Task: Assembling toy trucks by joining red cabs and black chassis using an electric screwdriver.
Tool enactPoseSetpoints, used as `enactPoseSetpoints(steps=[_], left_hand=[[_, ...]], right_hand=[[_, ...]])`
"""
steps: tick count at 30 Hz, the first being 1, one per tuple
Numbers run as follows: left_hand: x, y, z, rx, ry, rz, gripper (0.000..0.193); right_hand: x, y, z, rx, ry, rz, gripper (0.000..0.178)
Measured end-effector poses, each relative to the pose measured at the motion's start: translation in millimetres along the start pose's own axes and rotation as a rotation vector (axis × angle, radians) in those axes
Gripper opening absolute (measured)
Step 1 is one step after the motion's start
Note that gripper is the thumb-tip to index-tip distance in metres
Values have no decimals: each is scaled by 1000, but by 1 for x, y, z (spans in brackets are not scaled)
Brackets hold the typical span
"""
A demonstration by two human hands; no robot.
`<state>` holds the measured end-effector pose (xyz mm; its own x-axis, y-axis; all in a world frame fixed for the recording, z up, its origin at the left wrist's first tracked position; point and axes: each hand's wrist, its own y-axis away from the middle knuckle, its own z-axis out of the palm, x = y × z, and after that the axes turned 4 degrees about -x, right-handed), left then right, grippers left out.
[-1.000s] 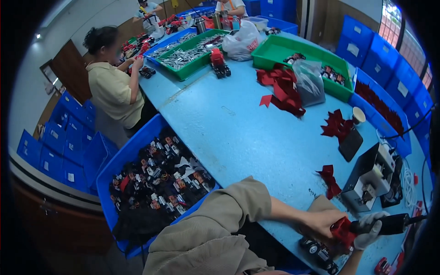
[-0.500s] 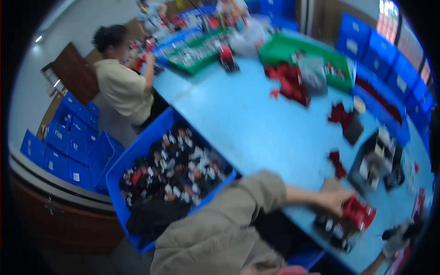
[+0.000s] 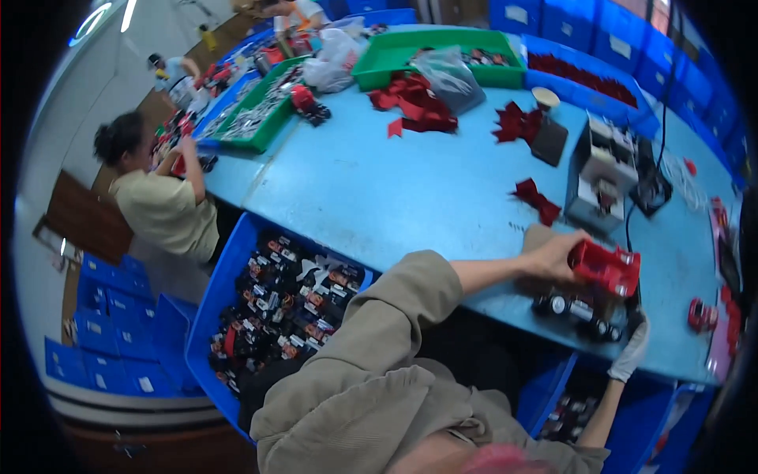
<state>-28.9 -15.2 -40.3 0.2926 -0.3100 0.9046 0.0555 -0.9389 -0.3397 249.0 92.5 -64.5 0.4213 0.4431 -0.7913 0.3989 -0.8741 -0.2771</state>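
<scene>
My left hand (image 3: 559, 257) is closed on a red toy truck body (image 3: 606, 269), held just above the table near its front edge. Right beside and below it lies a black toy truck chassis (image 3: 576, 314) with wheels. My right hand (image 3: 632, 348), in a pale glove, is at the chassis's right end by the table edge. Its fingers seem curled round something dark, too small and shaded to name. Another red toy truck piece (image 3: 701, 315) rests farther right.
A grey box-shaped fixture (image 3: 604, 178) with a black cord stands behind my hands. Dark red parts (image 3: 537, 201) lie left of it. Green trays (image 3: 438, 55) line the far side. A blue bin (image 3: 237, 261) full of small parts stands at left, near a seated co-worker (image 3: 162, 193).
The view has turned, so the table appears shifted left and up. My right hand has come in from the far right to beside the chassis; my left hand still holds the red truck body.
</scene>
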Motion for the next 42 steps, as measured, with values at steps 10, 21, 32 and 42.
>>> enactPoseSetpoints(steps=[10, 21, 32, 42], left_hand=[[56, 30, -78, 129, -429, 345, 63], [128, 140, -124, -656, -1735, -108, 39], [27, 225, -287, -115, -2252, -156, 46], [-5, 195, -149, 48, -1073, -321, 52]], right_hand=[[-81, 66, 68, -160, -186, -461, 34], [-170, 66, 241, -386, -354, -1140, 21], [-148, 4, 124, -339, -271, -924, 32], [158, -208, -157, -67, 1369, 179, 35]])
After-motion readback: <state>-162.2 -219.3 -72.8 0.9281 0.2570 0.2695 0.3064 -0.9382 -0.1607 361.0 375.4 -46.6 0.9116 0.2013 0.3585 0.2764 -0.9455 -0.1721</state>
